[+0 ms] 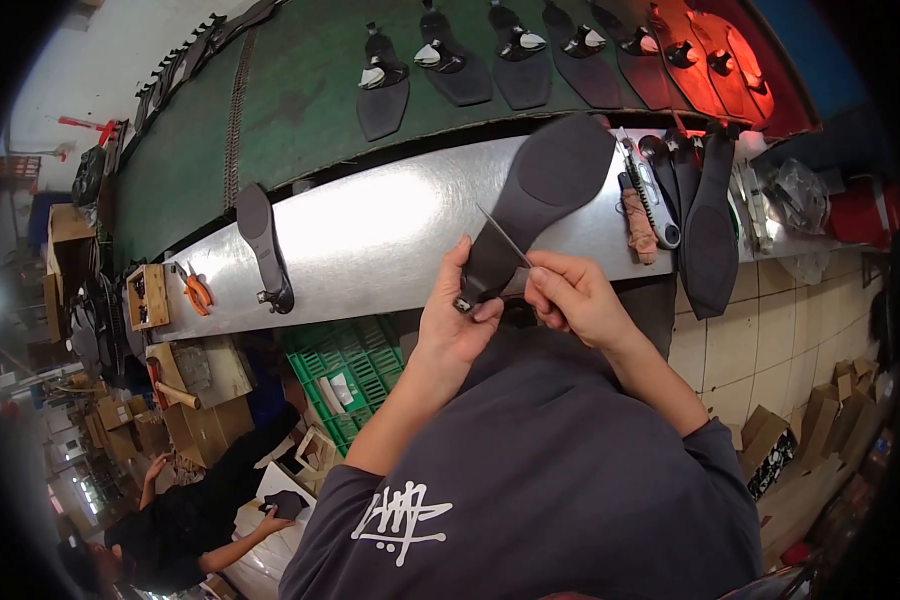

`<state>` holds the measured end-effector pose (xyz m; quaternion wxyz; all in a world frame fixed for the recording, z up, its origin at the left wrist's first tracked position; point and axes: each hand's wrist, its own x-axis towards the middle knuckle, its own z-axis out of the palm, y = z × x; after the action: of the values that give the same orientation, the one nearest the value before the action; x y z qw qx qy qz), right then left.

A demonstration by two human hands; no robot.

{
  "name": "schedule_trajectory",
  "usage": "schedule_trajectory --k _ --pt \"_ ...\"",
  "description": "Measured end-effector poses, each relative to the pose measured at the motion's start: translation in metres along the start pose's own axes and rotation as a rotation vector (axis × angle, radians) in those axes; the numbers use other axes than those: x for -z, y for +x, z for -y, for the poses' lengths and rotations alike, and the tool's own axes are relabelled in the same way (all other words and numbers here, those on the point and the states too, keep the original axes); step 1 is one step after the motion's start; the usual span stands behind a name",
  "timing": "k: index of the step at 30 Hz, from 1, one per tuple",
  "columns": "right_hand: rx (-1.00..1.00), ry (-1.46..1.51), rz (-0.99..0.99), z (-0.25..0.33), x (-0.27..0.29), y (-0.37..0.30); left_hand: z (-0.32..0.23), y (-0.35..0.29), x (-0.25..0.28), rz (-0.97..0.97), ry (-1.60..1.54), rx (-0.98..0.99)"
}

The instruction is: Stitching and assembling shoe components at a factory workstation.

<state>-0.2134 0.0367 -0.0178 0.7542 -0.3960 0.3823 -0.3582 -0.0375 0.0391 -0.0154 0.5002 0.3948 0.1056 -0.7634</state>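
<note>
My left hand [452, 315] is closed around the heel end of a black sandal [560, 170], which is tilted with its sole facing up over the metal bench. In my right hand [575, 300], thumb and fingers pinch a thin, pointed metal tool [502, 234]. Its shaft crosses the narrow middle of the sandal and its tip points up and left; whether it touches the sole I cannot tell. The tool's handle end is hidden in my fingers. Another black sandal [260, 240] lies to the left, sole up, on the bench.
A green conveyor belt [305, 120] beyond the metal bench [370, 220] carries several sandals [520, 75]. Right: a utility knife [652, 195], a cloth-wrapped tool [637, 222] and sandals [710, 250]. Left: orange-handled pliers [198, 292], a wooden box [150, 296]. Below: a green crate [350, 365], a co-worker [190, 530].
</note>
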Motion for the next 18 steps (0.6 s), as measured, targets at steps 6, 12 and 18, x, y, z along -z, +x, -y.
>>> schedule_trajectory --k 6,12,18 --pt "-0.236 0.065 0.179 0.009 -0.023 -0.006 0.001 0.013 0.0 -0.067 0.391 -0.742" --pt "-0.309 0.351 0.089 0.004 -0.021 -0.003 -0.001 0.014 0.001 -0.022 0.486 -0.932" --pt "-0.231 0.247 0.143 0.013 -0.019 -0.006 -0.008 0.013 0.001 -0.098 0.48 -0.905"
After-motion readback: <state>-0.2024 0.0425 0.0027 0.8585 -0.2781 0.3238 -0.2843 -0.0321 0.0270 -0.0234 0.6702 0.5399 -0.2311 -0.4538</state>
